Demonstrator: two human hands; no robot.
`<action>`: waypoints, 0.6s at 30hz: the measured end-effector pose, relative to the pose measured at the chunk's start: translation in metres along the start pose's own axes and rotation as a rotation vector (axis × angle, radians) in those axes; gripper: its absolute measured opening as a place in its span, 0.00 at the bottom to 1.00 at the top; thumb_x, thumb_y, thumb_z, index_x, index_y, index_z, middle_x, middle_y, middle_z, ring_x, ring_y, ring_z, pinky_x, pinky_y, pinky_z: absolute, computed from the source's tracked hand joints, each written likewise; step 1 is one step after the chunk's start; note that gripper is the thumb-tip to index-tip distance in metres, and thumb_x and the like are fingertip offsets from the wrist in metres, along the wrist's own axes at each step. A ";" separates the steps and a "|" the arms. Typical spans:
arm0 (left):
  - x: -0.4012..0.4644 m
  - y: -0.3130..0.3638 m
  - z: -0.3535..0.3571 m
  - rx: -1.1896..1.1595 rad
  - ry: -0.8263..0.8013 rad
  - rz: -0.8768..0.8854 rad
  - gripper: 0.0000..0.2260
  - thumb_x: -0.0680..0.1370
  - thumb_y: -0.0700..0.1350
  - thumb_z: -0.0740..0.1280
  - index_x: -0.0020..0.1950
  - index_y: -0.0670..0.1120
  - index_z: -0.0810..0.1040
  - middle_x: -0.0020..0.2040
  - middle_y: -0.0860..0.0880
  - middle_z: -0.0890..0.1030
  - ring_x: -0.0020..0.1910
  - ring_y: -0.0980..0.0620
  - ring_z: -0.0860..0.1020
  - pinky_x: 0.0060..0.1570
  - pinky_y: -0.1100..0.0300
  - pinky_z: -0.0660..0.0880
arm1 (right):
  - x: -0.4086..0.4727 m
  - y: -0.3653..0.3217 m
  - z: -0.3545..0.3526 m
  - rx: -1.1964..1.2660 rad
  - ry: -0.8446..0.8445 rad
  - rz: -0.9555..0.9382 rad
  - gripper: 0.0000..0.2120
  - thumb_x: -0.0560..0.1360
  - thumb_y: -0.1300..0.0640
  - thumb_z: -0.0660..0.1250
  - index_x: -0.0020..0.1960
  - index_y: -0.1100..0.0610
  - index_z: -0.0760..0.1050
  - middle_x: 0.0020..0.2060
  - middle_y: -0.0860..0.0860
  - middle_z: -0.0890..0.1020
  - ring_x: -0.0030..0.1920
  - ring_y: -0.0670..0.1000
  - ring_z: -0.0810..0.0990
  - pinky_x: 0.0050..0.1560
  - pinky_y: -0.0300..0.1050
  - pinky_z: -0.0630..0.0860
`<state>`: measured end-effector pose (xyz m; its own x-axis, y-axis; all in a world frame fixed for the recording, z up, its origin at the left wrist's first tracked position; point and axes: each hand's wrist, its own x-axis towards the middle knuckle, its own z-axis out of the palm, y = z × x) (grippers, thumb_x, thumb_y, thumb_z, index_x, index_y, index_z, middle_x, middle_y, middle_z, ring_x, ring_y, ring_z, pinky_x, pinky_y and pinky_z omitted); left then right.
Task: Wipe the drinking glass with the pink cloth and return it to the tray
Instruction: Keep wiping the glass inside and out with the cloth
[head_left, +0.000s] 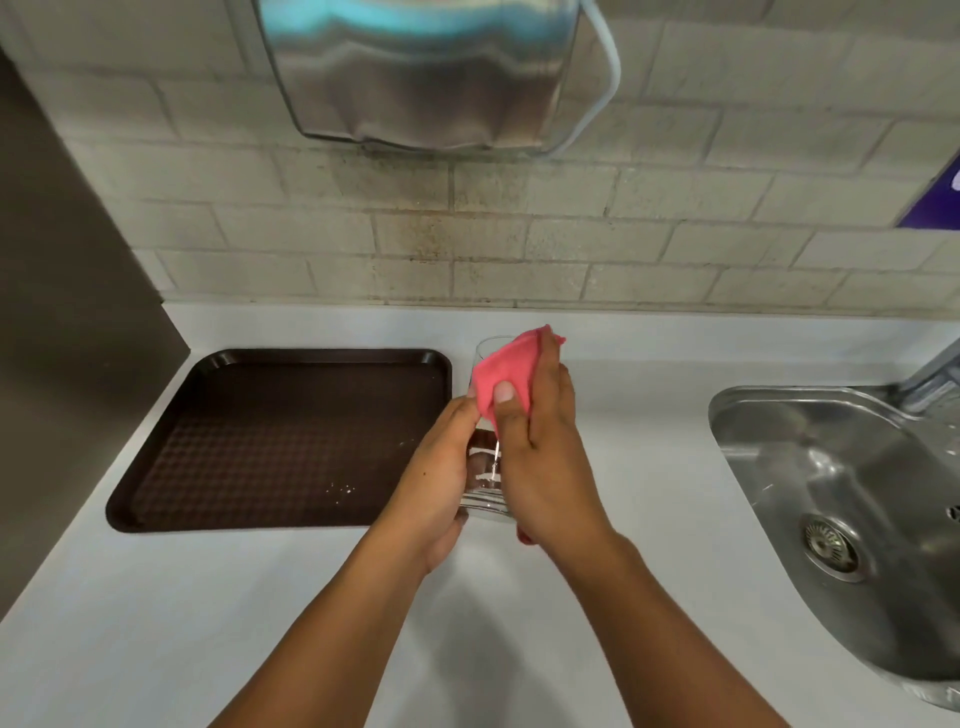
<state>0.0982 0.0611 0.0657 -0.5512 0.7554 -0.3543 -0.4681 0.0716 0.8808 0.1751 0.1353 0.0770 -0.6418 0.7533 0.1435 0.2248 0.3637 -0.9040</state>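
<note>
While the left hand (434, 467) wraps its fingers round the lower part of the drinking glass (485, 480), the right hand (540, 441) presses the pink cloth (506, 366) against the glass's upper half, thumb on the near side of the cloth and fingers curled over the far side, so the cloth is pinched around the rim. The glass is clear, with a thick base towards the person, and it is tilted away so that its mouth points towards the wall; part of the rim shows just left of the cloth. It is held up between both hands above the white counter (208, 597), just beside the right edge of the tray (249, 358) and not on it. A small bit of pink cloth also peeks out under the heel of the right hand. The tray is dark brown with a textured floor and raised rim, lying flat on the counter to the left, with a few pale specks near its front right corner. A steel sink (753, 415) with a drain strainer (831, 545) is set into the counter on the right, well apart from the hands. Behind the counter runs a wall of pale tiles (623, 249), stained in the middle, and a shiny metal dispenser (415, 78) hangs on it above.
</note>
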 end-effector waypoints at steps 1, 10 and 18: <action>-0.001 0.000 0.000 -0.017 -0.029 -0.008 0.20 0.85 0.61 0.61 0.68 0.52 0.83 0.61 0.43 0.89 0.59 0.40 0.88 0.60 0.42 0.82 | 0.005 0.001 -0.004 0.052 0.012 0.036 0.31 0.85 0.40 0.55 0.84 0.38 0.45 0.79 0.50 0.65 0.70 0.50 0.76 0.66 0.46 0.76; 0.001 -0.012 -0.006 -0.131 -0.135 -0.085 0.32 0.79 0.65 0.64 0.73 0.42 0.79 0.55 0.38 0.84 0.48 0.41 0.84 0.50 0.46 0.82 | 0.029 0.011 -0.022 0.330 0.067 0.195 0.19 0.81 0.36 0.62 0.64 0.43 0.82 0.53 0.48 0.89 0.52 0.45 0.88 0.56 0.44 0.82; -0.001 -0.019 -0.003 0.206 0.038 0.032 0.17 0.86 0.62 0.55 0.65 0.57 0.78 0.56 0.44 0.85 0.55 0.42 0.87 0.59 0.43 0.83 | 0.035 0.020 -0.022 0.184 0.089 0.173 0.23 0.80 0.31 0.58 0.60 0.43 0.84 0.49 0.49 0.89 0.45 0.56 0.90 0.49 0.56 0.86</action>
<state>0.1056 0.0570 0.0486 -0.5911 0.7346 -0.3333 -0.3006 0.1828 0.9361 0.1734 0.1808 0.0731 -0.5364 0.8439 0.0078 0.1832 0.1254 -0.9750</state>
